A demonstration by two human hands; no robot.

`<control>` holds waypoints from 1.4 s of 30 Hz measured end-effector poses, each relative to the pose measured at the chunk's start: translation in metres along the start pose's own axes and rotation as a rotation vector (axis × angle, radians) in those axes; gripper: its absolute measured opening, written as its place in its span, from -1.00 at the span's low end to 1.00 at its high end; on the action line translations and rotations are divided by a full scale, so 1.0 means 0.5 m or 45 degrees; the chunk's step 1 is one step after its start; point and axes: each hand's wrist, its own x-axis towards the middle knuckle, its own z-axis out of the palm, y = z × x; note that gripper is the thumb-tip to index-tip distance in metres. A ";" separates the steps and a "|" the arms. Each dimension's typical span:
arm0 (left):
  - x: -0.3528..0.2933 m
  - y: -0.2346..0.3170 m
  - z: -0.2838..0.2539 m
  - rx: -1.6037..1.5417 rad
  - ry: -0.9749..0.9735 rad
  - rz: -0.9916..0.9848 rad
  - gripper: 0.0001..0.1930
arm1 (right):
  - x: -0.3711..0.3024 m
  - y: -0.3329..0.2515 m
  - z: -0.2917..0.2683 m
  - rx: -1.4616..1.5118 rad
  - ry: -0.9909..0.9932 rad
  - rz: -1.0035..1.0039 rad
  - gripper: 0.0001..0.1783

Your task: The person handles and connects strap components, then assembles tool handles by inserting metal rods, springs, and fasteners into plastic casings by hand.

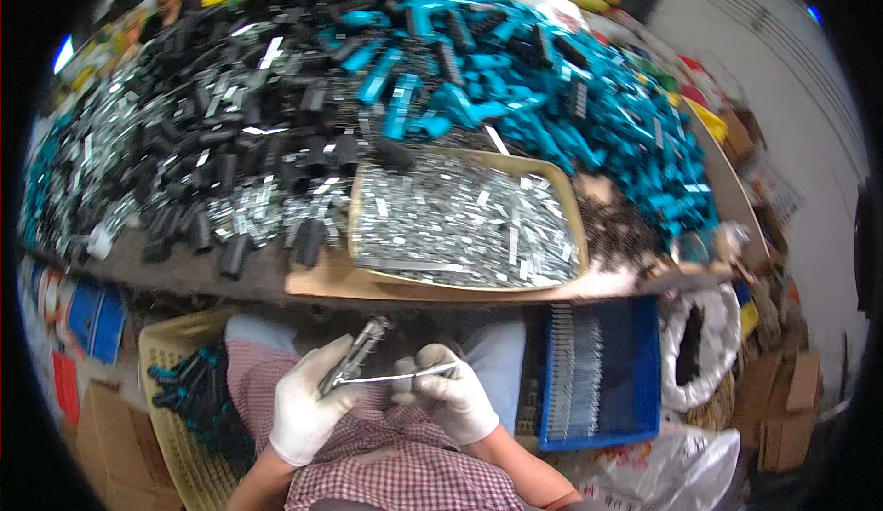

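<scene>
Two hands (311, 402) (457, 399) hold one dark piece (355, 356), one rod (386, 378).

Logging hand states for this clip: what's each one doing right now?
Left hand in white glove: closed, holding a long, narrow dark-and-silver metal-looking piece.
Right hand in white glove: closed, holding a thin, straight silvery metal-looking rod.

A workshop: teal parts (644, 180), black parts (303, 97) and shiny metal pieces (441, 226) lie heaped across a broad surface (258, 283), with a yellow perforated crate (152, 391) and a blue bin (652, 373) of parts below, cardboard boxes (793, 396) at right.
</scene>
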 end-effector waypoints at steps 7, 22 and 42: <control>-0.026 0.002 -0.068 0.047 0.265 0.023 -0.51 | 0.008 -0.002 0.069 -0.526 -0.151 0.242 -0.44; -0.027 -0.019 -0.073 0.124 0.147 0.079 -0.59 | 0.012 -0.005 0.041 -1.231 0.137 -0.089 -0.73; -0.017 -0.014 -0.072 0.269 -0.276 0.461 -0.69 | -0.021 -0.103 0.084 -1.425 -0.149 0.008 -0.70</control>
